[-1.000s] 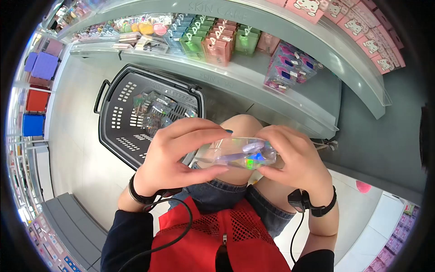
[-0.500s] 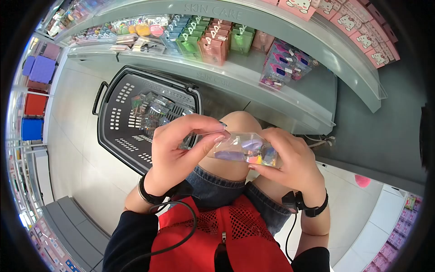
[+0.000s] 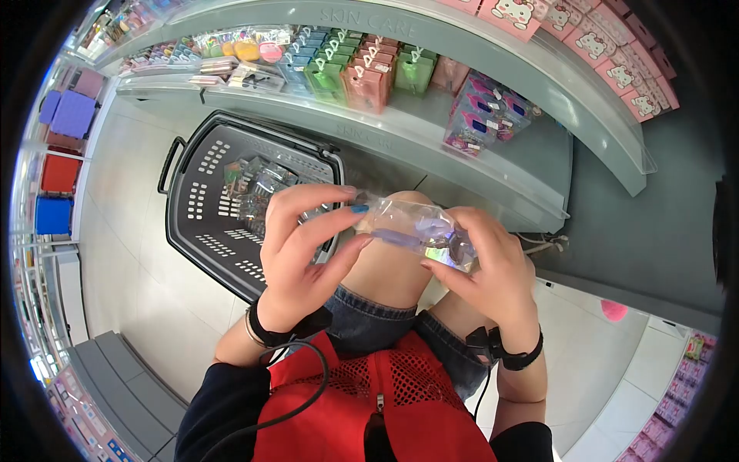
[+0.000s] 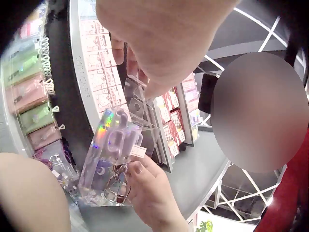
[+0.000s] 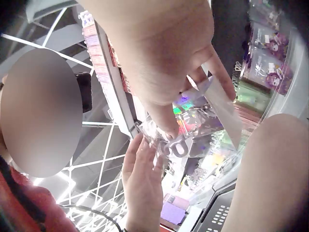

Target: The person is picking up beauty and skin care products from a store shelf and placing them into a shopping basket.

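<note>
A clear plastic package (image 3: pixel 404 219) with shiny rainbow patches is held between both hands, above the bent knees. Inside it lies an eyelash curler (image 4: pixel 116 140) with lilac handles and a metal head; a small white price label sticks to the front. My right hand (image 3: pixel 493 266) grips the curler-head end, thumb in front and fingers behind. At the other end my left hand (image 3: pixel 300 239) pinches the clear hanging flap (image 4: pixel 137 104) with thumb and fingertips, one nail painted blue.
A dark grey basket (image 3: pixel 181 208) holding several clear packages stands on the floor to the left. Ahead is a low shelf (image 3: pixel 462 185) with green, pink and blue pouches (image 3: pixel 366 85). Pink boxes (image 3: pixel 593 46) fill the shelf at upper right.
The left fingers and thumb have shifted along the package's left end, now at the flap. The package has tilted, its left end turned upward. The right hand keeps its grip.
</note>
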`<state>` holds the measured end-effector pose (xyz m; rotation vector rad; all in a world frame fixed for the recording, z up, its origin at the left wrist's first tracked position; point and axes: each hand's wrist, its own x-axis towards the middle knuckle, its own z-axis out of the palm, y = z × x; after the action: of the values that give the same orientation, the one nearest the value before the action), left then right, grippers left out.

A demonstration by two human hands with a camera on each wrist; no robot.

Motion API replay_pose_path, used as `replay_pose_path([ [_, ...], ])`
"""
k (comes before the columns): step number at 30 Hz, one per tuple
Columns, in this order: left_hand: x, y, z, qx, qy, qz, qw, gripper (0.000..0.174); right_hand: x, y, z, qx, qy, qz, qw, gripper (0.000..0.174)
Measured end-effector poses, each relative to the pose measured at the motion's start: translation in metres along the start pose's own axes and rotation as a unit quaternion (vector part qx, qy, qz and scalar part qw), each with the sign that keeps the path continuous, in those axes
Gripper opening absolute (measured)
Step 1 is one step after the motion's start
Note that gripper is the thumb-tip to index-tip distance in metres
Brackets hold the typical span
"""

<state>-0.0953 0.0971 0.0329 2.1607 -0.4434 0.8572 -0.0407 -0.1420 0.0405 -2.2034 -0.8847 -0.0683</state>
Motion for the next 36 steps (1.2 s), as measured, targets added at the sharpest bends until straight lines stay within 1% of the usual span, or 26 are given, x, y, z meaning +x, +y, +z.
replay_pose_path([
  [1, -0.002, 0.001, 0.002, 0.0, 0.0, 0.001, 1.0, 0.036, -0.001, 0.001, 0.001, 0.0, 0.0, 0.0, 1.0, 0.05],
  [3, -0.003, 0.004, 0.007, -0.008, 0.071, -0.009, 0.997, 0.046, -0.003, 0.0, 0.004, 0.043, 0.025, 0.02, 0.999, 0.05],
  [4, -0.002, 0.004, 0.007, -0.01, 0.071, -0.008, 0.997, 0.046, -0.003, -0.002, 0.003, 0.042, 0.027, 0.02, 0.999, 0.05],
  [6, 0.0, 0.004, 0.006, -0.127, -0.023, -0.114, 0.985, 0.062, -0.003, -0.007, 0.001, 0.181, -0.037, 0.126, 0.975, 0.051],
  [7, 0.001, 0.008, 0.012, -0.215, -0.04, -0.17, 0.961, 0.068, -0.005, -0.007, 0.004, 0.18, -0.036, 0.126, 0.975, 0.051],
  [8, 0.0, 0.01, 0.015, -0.216, -0.04, -0.168, 0.961, 0.068, -0.009, -0.004, 0.011, 0.28, -0.031, 0.142, 0.949, 0.052],
  [9, -0.001, 0.013, 0.016, -0.265, -0.091, -0.228, 0.933, 0.068, -0.012, -0.004, 0.015, 0.376, -0.026, 0.156, 0.913, 0.052],
  [10, -0.001, 0.016, 0.018, -0.31, -0.141, -0.285, 0.896, 0.068, -0.012, -0.006, 0.015, 0.375, -0.024, 0.156, 0.913, 0.052],
  [11, 0.002, 0.023, 0.018, -0.307, -0.137, -0.3, 0.893, 0.064, -0.012, -0.008, 0.015, 0.41, -0.03, 0.164, 0.897, 0.051],
  [12, 0.0, 0.023, 0.019, -0.309, -0.139, -0.298, 0.892, 0.064, -0.013, -0.01, 0.013, 0.444, -0.035, 0.172, 0.879, 0.051],
  [13, -0.003, 0.02, 0.02, -0.284, -0.146, -0.268, 0.909, 0.064, -0.013, -0.01, 0.011, 0.443, -0.031, 0.173, 0.879, 0.051],
  [14, -0.005, 0.019, 0.02, -0.258, -0.153, -0.238, 0.924, 0.063, -0.012, -0.01, 0.008, 0.447, 0.009, 0.158, 0.88, 0.047],
  [15, -0.005, 0.019, 0.018, -0.261, -0.155, -0.236, 0.923, 0.063, -0.011, -0.01, 0.005, 0.45, 0.049, 0.142, 0.88, 0.044],
  [16, -0.005, 0.019, 0.015, -0.214, -0.181, -0.207, 0.937, 0.065, -0.01, -0.009, 0.0, 0.449, 0.053, 0.143, 0.881, 0.044],
  [17, -0.006, 0.02, 0.014, -0.166, -0.205, -0.177, 0.948, 0.067, -0.01, -0.008, -0.006, 0.381, 0.056, 0.101, 0.917, 0.039],
  [18, -0.007, 0.02, 0.014, -0.169, -0.207, -0.175, 0.948, 0.067, -0.009, -0.006, -0.013, 0.311, 0.057, 0.06, 0.947, 0.034],
  [19, -0.01, 0.019, 0.015, -0.164, -0.216, -0.168, 0.948, 0.066, -0.006, -0.006, -0.019, 0.238, 0.034, 0.008, 0.971, 0.027],
  [20, -0.011, 0.019, 0.015, -0.158, -0.225, -0.16, 0.948, 0.065, -0.006, -0.006, -0.021, 0.236, 0.036, 0.009, 0.971, 0.027],
  [22, -0.012, 0.02, 0.011, -0.152, -0.227, -0.153, 0.95, 0.065, -0.008, -0.006, -0.025, 0.268, -0.024, 0.0, 0.963, 0.024],
  [23, -0.012, 0.02, 0.013, -0.15, -0.227, -0.142, 0.952, 0.065, -0.007, -0.006, -0.029, 0.29, -0.031, -0.002, 0.957, 0.023],
  [24, -0.012, 0.022, 0.015, -0.127, -0.204, -0.121, 0.963, 0.063, -0.008, -0.005, -0.032, 0.268, -0.018, 0.009, 0.963, 0.023],
  [26, -0.017, 0.023, 0.013, -0.144, -0.212, -0.144, 0.956, 0.061, -0.015, -0.001, -0.033, 0.314, -0.048, 0.019, 0.948, 0.027],
  [30, -0.031, 0.027, 0.013, -0.176, -0.228, -0.208, 0.935, 0.059, -0.022, 0.002, -0.03, 0.332, -0.056, -0.027, 0.941, 0.025],
  [34, -0.043, 0.02, 0.012, -0.23, -0.222, -0.261, 0.911, 0.063, -0.025, -0.006, -0.019, 0.337, -0.012, -0.043, 0.941, 0.019],
  [36, -0.041, 0.02, 0.014, -0.229, -0.242, -0.246, 0.91, 0.064, -0.026, -0.001, -0.012, 0.338, 0.012, -0.044, 0.94, 0.018],
])
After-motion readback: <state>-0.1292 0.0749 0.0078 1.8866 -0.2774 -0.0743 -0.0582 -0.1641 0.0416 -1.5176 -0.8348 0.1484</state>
